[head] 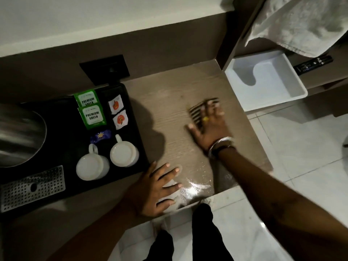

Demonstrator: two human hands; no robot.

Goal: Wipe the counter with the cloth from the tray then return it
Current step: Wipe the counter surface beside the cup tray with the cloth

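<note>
From the head view, the right hand (209, 127) lies flat, fingers spread, pressing a dark striped cloth (202, 110) onto the desk (169, 113) — most of the cloth is hidden under the palm, only a blurred edge showing past the fingertips, which suits a wiping stroke. The left hand (156, 189) is open and empty, splayed on the desk's near edge, probably to brace the body. A wet sheen (195, 187) beside it suggests that patch is already wiped. The white tray (293, 95) sits empty to the right, well apart from the cloth, awaiting its return. The black tray (137, 117) with cups (122, 153) and tea sachets (90, 110) sits at the left, off the wiped patch.
</note>
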